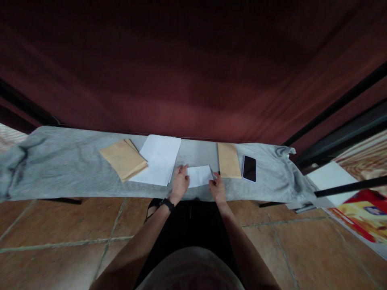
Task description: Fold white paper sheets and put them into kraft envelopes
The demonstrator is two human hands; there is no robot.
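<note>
A folded white sheet of paper (198, 176) lies crosswise on the grey cloth in front of me. My left hand (180, 181) grips its left end, the thumb along the near edge and the fingers at the far corner. At the right end, my right hand (217, 187) pinches the paper between thumb and fingers. Just left of my left hand is a stack of white paper (160, 155). Several brown envelopes (122, 158) overlap that stack's left side. Another brown envelope (229, 160) lies flat just beyond my right hand.
A phone (249, 168) with a dark screen lies right of the single envelope. The grey cloth (66, 161) covers a long, narrow surface against a dark red panel (181, 96). Black metal bars (335, 102) and a red and yellow box (365, 215) are at the right.
</note>
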